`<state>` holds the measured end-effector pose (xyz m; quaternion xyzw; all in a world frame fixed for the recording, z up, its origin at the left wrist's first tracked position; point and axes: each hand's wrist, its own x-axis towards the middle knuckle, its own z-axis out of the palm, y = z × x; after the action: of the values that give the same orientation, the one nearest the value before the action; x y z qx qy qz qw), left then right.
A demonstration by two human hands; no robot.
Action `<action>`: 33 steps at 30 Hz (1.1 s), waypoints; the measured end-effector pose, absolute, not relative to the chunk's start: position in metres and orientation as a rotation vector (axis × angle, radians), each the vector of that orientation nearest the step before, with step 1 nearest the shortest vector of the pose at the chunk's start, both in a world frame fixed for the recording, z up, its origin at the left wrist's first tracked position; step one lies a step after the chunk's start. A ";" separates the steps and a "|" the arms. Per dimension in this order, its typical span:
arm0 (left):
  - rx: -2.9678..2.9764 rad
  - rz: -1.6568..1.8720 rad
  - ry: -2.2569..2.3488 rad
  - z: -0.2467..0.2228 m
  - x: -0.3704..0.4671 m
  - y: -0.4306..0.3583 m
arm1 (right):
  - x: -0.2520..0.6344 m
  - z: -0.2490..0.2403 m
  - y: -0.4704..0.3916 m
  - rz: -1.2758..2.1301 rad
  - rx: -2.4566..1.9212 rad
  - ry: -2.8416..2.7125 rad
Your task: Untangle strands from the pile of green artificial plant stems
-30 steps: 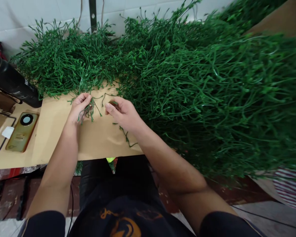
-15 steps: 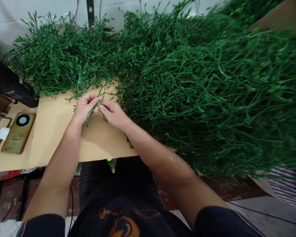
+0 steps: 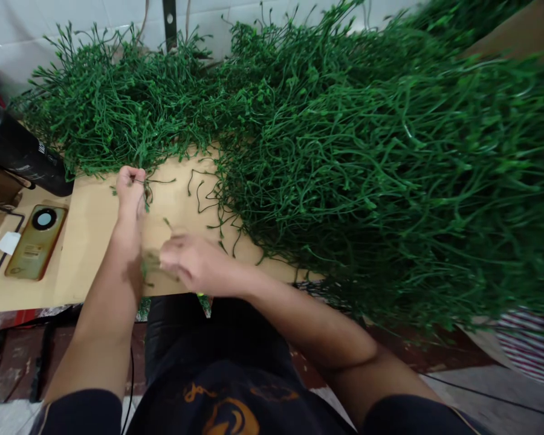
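Observation:
My left hand (image 3: 130, 186) is closed at the left pile's front edge, fingers pinched on thin green stems (image 3: 161, 180) that stick out to its right. My right hand (image 3: 197, 263), smeared by motion, is closed over the board's near part. Blurred green sprigs (image 3: 152, 263) stick out from its fingertips to the left. Several loose stems (image 3: 200, 193) with small forked tips lie on the tan board (image 3: 104, 241) between the hands and the large pile.
A big heap of green stems (image 3: 367, 157) covers the right side, and another pile (image 3: 104, 109) lies along the tiled wall. At left are a black bottle (image 3: 22, 148), a phone (image 3: 36, 241) and a white scrap (image 3: 9, 243). A striped cloth (image 3: 532, 344) shows at lower right.
The hands have come apart. My left hand moved left with stems in its fingers; my right hand swung down towards the board's near edge, with sprigs in it.

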<state>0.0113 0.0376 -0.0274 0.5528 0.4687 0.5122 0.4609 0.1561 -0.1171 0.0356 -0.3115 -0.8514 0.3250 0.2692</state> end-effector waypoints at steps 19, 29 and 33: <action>1.049 1.101 0.841 0.004 0.040 -0.005 | 0.159 -0.001 -0.064 1.240 -1.105 -1.334; 0.981 1.065 0.844 0.009 0.041 -0.008 | 0.165 0.003 -0.071 1.495 -0.956 -1.156; 1.086 1.048 0.868 0.007 0.040 -0.008 | 0.163 0.002 -0.071 1.443 -1.008 -1.190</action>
<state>0.0397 -0.0076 0.0072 0.4771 0.3814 0.4603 0.6442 0.1629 -0.0714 0.0020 -0.4146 -0.4891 0.5934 0.4866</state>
